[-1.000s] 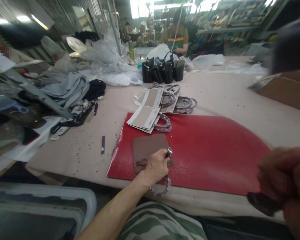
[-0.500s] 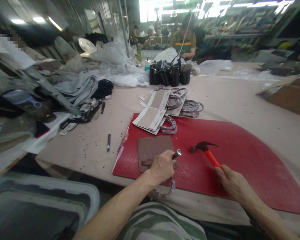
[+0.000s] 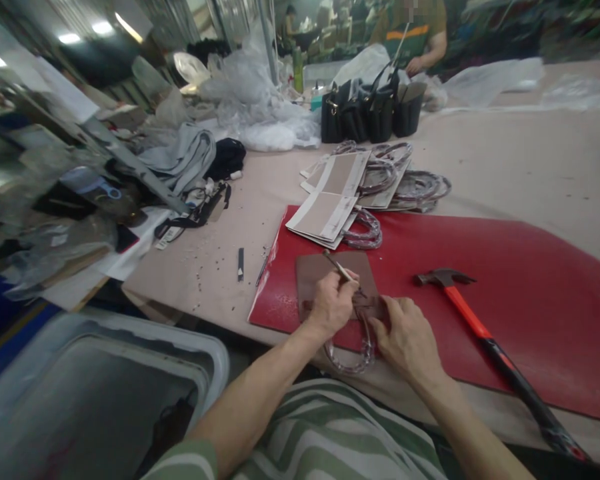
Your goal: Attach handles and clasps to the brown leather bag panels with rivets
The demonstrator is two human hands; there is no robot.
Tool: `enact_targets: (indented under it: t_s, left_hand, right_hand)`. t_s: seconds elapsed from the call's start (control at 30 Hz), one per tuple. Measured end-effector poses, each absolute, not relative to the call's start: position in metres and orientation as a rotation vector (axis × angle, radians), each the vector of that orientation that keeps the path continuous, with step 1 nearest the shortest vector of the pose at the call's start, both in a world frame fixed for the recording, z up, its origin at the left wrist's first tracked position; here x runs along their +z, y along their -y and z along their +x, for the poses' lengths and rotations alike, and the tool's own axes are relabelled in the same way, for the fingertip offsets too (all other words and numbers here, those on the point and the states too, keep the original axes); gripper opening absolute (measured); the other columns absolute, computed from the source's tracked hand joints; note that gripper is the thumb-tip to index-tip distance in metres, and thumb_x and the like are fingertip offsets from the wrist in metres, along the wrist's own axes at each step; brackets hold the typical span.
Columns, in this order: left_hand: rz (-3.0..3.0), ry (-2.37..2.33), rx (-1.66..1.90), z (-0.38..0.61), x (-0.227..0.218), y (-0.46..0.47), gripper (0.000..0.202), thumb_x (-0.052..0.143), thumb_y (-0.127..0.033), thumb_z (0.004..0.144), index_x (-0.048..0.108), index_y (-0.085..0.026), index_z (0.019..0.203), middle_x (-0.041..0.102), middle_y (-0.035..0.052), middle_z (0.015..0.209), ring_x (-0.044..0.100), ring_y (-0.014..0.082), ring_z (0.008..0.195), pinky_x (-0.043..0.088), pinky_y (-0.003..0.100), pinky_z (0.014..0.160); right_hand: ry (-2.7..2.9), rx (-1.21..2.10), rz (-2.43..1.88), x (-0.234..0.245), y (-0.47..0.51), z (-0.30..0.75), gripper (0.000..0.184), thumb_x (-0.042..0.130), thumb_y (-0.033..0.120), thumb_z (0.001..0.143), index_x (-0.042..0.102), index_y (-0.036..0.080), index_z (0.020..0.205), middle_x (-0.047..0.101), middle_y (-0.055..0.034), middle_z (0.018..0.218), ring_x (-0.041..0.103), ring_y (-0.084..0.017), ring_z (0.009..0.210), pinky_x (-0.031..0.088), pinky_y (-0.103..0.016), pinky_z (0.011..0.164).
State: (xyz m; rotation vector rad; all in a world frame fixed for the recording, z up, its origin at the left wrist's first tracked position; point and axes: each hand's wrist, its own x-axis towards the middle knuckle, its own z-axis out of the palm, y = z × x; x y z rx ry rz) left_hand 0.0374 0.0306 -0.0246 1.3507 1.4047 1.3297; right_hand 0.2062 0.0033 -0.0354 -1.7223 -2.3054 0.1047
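My left hand (image 3: 333,303) is closed round a slim metal punch (image 3: 340,267), held slanted over a flat brown leather panel (image 3: 311,275). At the panel's right edge, my right hand (image 3: 413,339) pinches its corner between thumb and fingers. A plastic-wrapped bag handle (image 3: 349,367) loops down from the panel, over the table's front edge, between my hands. To the right a claw hammer (image 3: 465,310) with a red and black handle lies on the red mat (image 3: 520,267), untouched. My fingers hide part of the panel and of the punch.
Stacked panels (image 3: 325,213) with wrapped handles lie behind the brown one. Black bags (image 3: 365,113) stand farther back, before a co-worker (image 3: 420,40). A dark flat strip (image 3: 241,265) lies on the left; a grey plastic bin (image 3: 215,347) stands below the table edge.
My right hand has let go of the hammer, now lying on the mat, and moved left to the panel's edge. The punch in my left hand has tipped over. The view has shifted.
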Motion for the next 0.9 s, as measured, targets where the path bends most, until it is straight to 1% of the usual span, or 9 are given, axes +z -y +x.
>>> enact_targets:
  t_s: [0.07,0.17,0.23,0.33,0.47,0.53,0.7,0.9]
  left_hand:
    - [1.152,-1.340,1.417,0.014,-0.018,-0.034,0.013,0.063,-0.023,0.088,0.068,-0.015,0.097,0.075,0.0081,0.094,0.071,0.0187,0.084,0.058,0.030,0.076]
    - [1.097,-1.329,1.502,-0.031,-0.018,-0.030,0.018,0.067,-0.027,0.086,0.070,-0.014,0.097,0.076,0.0087,0.096,0.072,0.0183,0.087,0.058,0.030,0.081]
    - [1.137,-1.388,1.510,-0.058,-0.025,-0.021,0.019,0.069,-0.027,0.085,0.071,-0.014,0.097,0.077,0.0084,0.096,0.072,0.0178,0.088,0.058,0.030,0.084]
    - [1.158,-1.458,1.496,-0.079,-0.042,0.000,0.019,0.068,-0.028,0.086,0.072,-0.014,0.098,0.077,0.0097,0.100,0.073,0.0196,0.092,0.058,0.032,0.087]
    - [1.220,-1.467,1.486,-0.076,-0.057,0.023,0.017,0.065,-0.027,0.090,0.071,-0.015,0.100,0.076,0.0118,0.110,0.073,0.0230,0.103,0.059,0.037,0.094]
    - [1.308,-1.460,1.478,-0.070,-0.060,0.028,0.015,0.064,-0.026,0.091,0.070,-0.016,0.101,0.075,0.0124,0.112,0.072,0.0239,0.105,0.059,0.038,0.096]
    - [1.552,-1.435,1.539,-0.065,-0.062,0.031,0.012,0.062,-0.022,0.094,0.068,-0.017,0.103,0.075,0.0132,0.113,0.072,0.0244,0.107,0.059,0.042,0.098]
    - [1.727,-1.342,1.613,-0.065,-0.064,0.032,0.012,0.062,-0.019,0.095,0.065,-0.017,0.107,0.073,0.0137,0.117,0.071,0.0231,0.111,0.058,0.043,0.100]
  right_hand:
    - [2.313,0.127,-1.718,-0.037,-0.007,0.211,0.027,0.061,0.029,0.094,0.059,0.014,0.116,0.061,-0.0122,0.098,0.057,-0.027,0.088,0.044,-0.036,0.075]
    - [2.311,0.147,-1.728,-0.038,-0.010,0.214,0.028,0.063,0.028,0.092,0.059,0.014,0.116,0.061,-0.0114,0.097,0.058,-0.026,0.088,0.045,-0.036,0.075]
    - [2.304,0.137,-1.724,-0.038,-0.010,0.214,0.027,0.063,0.028,0.091,0.060,0.015,0.115,0.061,-0.0109,0.096,0.058,-0.026,0.087,0.045,-0.036,0.074]
    - [2.281,0.107,-1.692,-0.036,-0.008,0.211,0.024,0.060,0.030,0.093,0.061,0.016,0.112,0.062,-0.0113,0.095,0.058,-0.027,0.085,0.045,-0.037,0.073]
    - [2.212,0.031,-1.607,-0.030,-0.003,0.198,0.024,0.054,0.027,0.095,0.061,0.016,0.114,0.064,-0.0154,0.111,0.058,-0.030,0.094,0.045,-0.040,0.076]
    - [2.193,0.022,-1.535,-0.027,0.000,0.187,0.023,0.054,0.025,0.094,0.061,0.016,0.114,0.064,-0.0160,0.116,0.058,-0.030,0.098,0.045,-0.042,0.079]
    - [2.262,0.142,-1.328,-0.026,-0.002,0.157,0.019,0.057,0.022,0.092,0.063,0.017,0.109,0.065,-0.0127,0.115,0.057,-0.029,0.105,0.044,-0.043,0.089]
    - [2.285,0.188,-1.360,-0.038,-0.013,0.146,0.022,0.059,0.027,0.093,0.066,0.015,0.110,0.065,-0.0136,0.120,0.055,-0.030,0.109,0.042,-0.045,0.095]
